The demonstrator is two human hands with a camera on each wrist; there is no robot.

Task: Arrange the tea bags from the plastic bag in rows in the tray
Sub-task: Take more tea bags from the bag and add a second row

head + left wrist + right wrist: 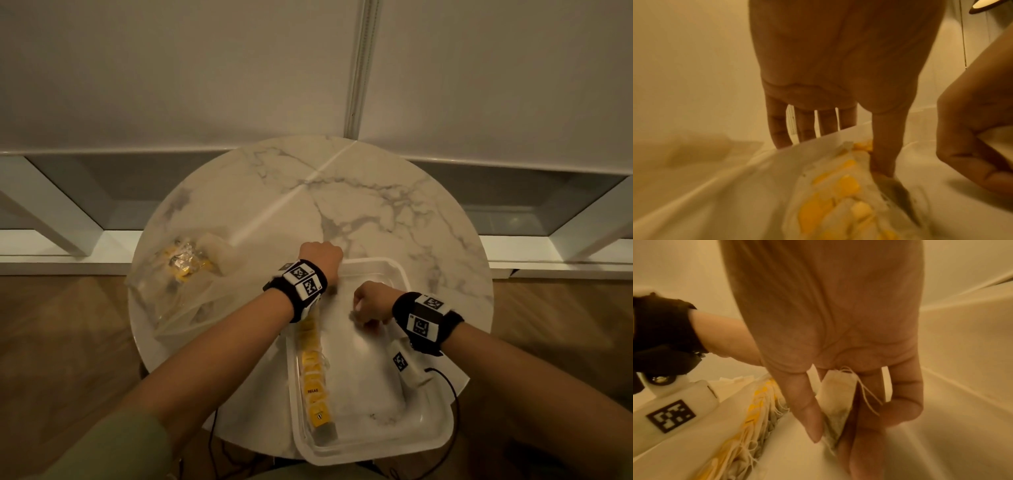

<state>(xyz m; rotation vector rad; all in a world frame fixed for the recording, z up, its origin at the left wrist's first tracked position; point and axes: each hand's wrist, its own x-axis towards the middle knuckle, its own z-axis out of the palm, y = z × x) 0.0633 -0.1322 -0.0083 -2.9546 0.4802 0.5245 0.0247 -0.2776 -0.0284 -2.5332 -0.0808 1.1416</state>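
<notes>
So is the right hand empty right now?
No, the right hand pinches a tea bag between thumb and fingers, its string hanging loose, just above the tray.

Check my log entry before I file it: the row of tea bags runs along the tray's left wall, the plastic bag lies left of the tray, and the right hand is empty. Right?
One error: the right hand is not empty. The right wrist view shows its fingers pinching a tea bag. The row of tea bags does run along the tray's left wall, and the plastic bag lies left of it.
</notes>
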